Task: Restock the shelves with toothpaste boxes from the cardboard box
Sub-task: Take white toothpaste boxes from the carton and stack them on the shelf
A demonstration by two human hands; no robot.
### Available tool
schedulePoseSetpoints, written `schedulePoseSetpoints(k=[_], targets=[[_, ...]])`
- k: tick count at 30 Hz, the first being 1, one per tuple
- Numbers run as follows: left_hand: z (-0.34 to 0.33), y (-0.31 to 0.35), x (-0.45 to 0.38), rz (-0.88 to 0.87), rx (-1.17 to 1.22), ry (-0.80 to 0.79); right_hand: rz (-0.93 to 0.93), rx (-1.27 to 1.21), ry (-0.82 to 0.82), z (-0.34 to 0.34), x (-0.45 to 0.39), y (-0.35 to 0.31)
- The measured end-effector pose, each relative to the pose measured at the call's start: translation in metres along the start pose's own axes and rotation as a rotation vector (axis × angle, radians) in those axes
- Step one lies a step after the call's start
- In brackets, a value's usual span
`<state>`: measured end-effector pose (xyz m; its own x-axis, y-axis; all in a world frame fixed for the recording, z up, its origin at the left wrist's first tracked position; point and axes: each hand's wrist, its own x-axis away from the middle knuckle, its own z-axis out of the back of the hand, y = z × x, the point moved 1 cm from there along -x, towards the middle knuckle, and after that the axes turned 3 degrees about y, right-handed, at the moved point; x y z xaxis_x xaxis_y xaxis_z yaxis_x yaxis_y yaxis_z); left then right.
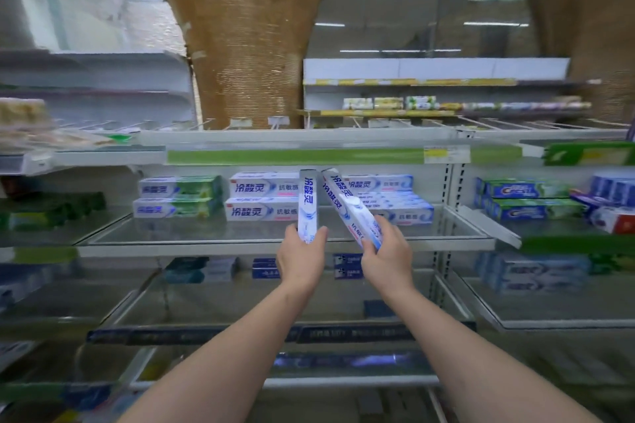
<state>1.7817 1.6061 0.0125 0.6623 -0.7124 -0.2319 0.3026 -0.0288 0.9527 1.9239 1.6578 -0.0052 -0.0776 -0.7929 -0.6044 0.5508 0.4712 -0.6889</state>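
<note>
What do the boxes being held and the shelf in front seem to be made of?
Box in left hand: likely glossy printed card, with sharp folded edges and a sheen. Boxes in right hand: same look. Shelf: seemingly clear glass or acrylic, see-through and reflective, with a pale front rail.

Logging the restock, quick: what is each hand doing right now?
Left hand: closed on one upright toothpaste box.
Right hand: closed on tilted toothpaste boxes.
</note>
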Motion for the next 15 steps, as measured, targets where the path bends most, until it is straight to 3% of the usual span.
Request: schedulePoseSetpoints(k=[15], targets=[[-0.050, 0.006, -0.057, 0.032, -0.041, -0.009, -0.044, 0.290, -0.104, 0.020, -0.129, 0.042]])
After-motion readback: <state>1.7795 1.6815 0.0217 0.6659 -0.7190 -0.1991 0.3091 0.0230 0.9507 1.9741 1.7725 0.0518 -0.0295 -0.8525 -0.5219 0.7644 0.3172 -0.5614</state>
